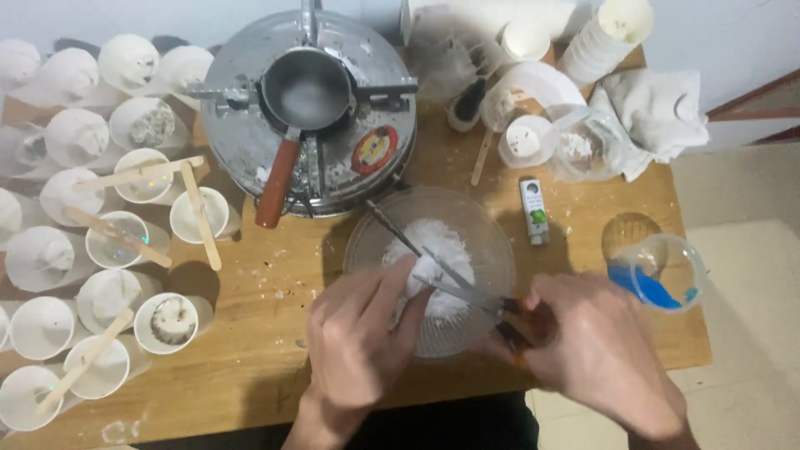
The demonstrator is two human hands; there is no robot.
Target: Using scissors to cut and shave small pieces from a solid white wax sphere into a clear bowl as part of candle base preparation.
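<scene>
Left hand (362, 333) pinches white lump (423, 273), right hand (596, 350) grips scissors (467, 290) over clear bowl (492, 242); small white-green packet (533, 210) at one o'clock.

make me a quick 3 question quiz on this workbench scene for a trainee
1. True or false: the right hand holds scissors over the clear bowl of white flakes.
2. What does the left hand pinch over that bowl? A) a wooden stick B) a white lump C) the lighter
3. Fill in: the small pot on the round metal stove has a ____ handle.

Key: 1 true. 2 B, the white lump sits at the fingertips, against the scissor blades. 3 reddish brown; it points towards the person.
</scene>
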